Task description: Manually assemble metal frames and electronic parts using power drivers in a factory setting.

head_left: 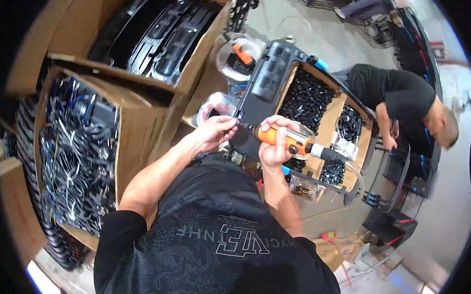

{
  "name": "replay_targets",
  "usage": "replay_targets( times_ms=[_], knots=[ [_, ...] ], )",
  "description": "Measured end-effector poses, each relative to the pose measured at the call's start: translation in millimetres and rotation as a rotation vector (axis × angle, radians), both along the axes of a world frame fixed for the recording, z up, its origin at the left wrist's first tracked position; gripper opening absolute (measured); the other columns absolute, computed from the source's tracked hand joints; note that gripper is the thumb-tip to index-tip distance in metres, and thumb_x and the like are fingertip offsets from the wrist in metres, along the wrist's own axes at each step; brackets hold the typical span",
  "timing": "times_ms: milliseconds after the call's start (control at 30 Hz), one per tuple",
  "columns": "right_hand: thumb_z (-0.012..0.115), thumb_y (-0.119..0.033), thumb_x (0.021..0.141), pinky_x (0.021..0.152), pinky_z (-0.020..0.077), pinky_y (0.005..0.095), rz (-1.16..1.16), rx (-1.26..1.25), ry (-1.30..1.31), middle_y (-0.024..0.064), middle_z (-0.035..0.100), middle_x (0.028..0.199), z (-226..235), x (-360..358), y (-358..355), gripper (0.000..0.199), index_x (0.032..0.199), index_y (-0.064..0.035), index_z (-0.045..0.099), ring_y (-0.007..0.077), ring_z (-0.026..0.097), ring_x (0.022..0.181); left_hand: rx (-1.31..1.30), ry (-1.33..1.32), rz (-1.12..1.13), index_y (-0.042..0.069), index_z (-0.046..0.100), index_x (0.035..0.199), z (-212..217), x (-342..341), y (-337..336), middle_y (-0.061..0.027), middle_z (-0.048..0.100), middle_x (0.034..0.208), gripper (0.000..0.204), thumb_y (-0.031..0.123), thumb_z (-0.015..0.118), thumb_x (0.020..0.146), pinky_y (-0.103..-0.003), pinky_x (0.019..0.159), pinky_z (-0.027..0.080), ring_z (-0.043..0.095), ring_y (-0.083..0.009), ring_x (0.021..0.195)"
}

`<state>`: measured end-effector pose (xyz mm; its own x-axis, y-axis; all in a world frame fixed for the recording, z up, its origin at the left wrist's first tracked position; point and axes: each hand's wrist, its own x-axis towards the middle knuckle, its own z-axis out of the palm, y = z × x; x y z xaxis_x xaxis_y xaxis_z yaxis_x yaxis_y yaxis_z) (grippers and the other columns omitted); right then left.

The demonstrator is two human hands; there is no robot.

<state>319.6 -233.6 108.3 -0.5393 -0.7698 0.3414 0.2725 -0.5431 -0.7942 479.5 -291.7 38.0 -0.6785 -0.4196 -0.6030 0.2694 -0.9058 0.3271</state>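
Observation:
My right hand (278,149) is wrapped round an orange power screwdriver (287,141), whose grey and black rear end has a hose running off it. Its tip points left, toward my left hand (218,131). The thumb and fingers of that hand are pinched on a small dark part (239,116) at the edge of a large black plastic panel (258,91). Too little of this part shows to tell its kind. Both hands are over the panel, just left of a cardboard tray (336,106) full of small black pieces.
On the left stand a carton (134,138) of bundled cables and a carton (183,88) of black plastic housings. A clear tub (225,69) holds dark screws and an orange tool (243,54). At the right, another person (393,85) in black bends over dark parts.

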Motion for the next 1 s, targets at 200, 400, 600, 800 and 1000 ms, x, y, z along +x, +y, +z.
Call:
replay_targets(
  times_ms=[200, 400, 600, 800, 1000],
  knots=[
    [0.052, -0.016, 0.093, 0.069, 0.0496, 0.0374, -0.224, 0.037, -0.080, 0.0176, 0.060, 0.089, 25.9, -20.6, -8.8, 0.017, 0.101, -0.0013, 0.054, 0.0225, 0.057, 0.071, -0.148, -0.005, -0.097, 0.004, 0.066, 0.096, 12.4, -42.9, -31.0, -0.0008, 0.062, 0.078, 0.016, 0.019, 0.068, 0.092, -0.021, 0.059, 0.044, 0.055, -0.0086, 0.065],
    [0.053, -0.023, 0.094, 0.069, 0.0485, 0.0373, -0.477, 0.034, -0.059, 0.0166, 0.060, 0.090, 24.4, -52.4, -31.9, 0.021, 0.101, -0.0034, 0.054, 0.0219, 0.056, 0.073, -0.292, -0.090, -0.315, 0.001, 0.067, 0.096, 21.2, -100.6, -83.1, -0.0037, 0.063, 0.077, 0.015, 0.013, 0.071, 0.089, -0.021, 0.058, 0.043, 0.053, -0.0092, 0.063],
    [0.053, -0.026, 0.095, 0.070, 0.0479, 0.0368, -0.712, 0.021, -0.172, 0.0156, 0.059, 0.093, 21.6, -82.9, -61.6, 0.023, 0.101, -0.0041, 0.054, 0.0210, 0.056, 0.072, -0.102, 0.039, -0.487, 0.000, 0.066, 0.096, 3.7, -150.0, -124.4, -0.0032, 0.062, 0.078, 0.019, 0.018, 0.068, 0.092, -0.022, 0.059, 0.043, 0.054, -0.0104, 0.066],
    [0.053, -0.026, 0.096, 0.070, 0.0476, 0.0370, -0.757, -0.019, -0.183, 0.0147, 0.059, 0.095, 13.4, -121.3, -98.6, 0.024, 0.104, -0.0034, 0.052, 0.0207, 0.056, 0.073, 0.247, 0.303, -0.477, -0.001, 0.064, 0.103, -12.1, -191.0, -160.3, -0.0039, 0.061, 0.078, 0.027, 0.025, 0.063, 0.094, -0.024, 0.063, 0.045, 0.054, -0.0120, 0.068],
    [0.053, -0.016, 0.096, 0.072, 0.0486, 0.0365, -0.731, 0.026, -0.056, 0.0161, 0.060, 0.096, -2.6, -183.3, -167.7, 0.015, 0.103, -0.0021, 0.053, 0.0203, 0.057, 0.074, 0.046, 0.125, -0.527, -0.002, 0.061, 0.112, -7.7, -216.5, -196.6, -0.0074, 0.063, 0.087, 0.027, 0.020, 0.055, 0.099, -0.026, 0.071, 0.049, 0.059, -0.0158, 0.076]
  ],
)
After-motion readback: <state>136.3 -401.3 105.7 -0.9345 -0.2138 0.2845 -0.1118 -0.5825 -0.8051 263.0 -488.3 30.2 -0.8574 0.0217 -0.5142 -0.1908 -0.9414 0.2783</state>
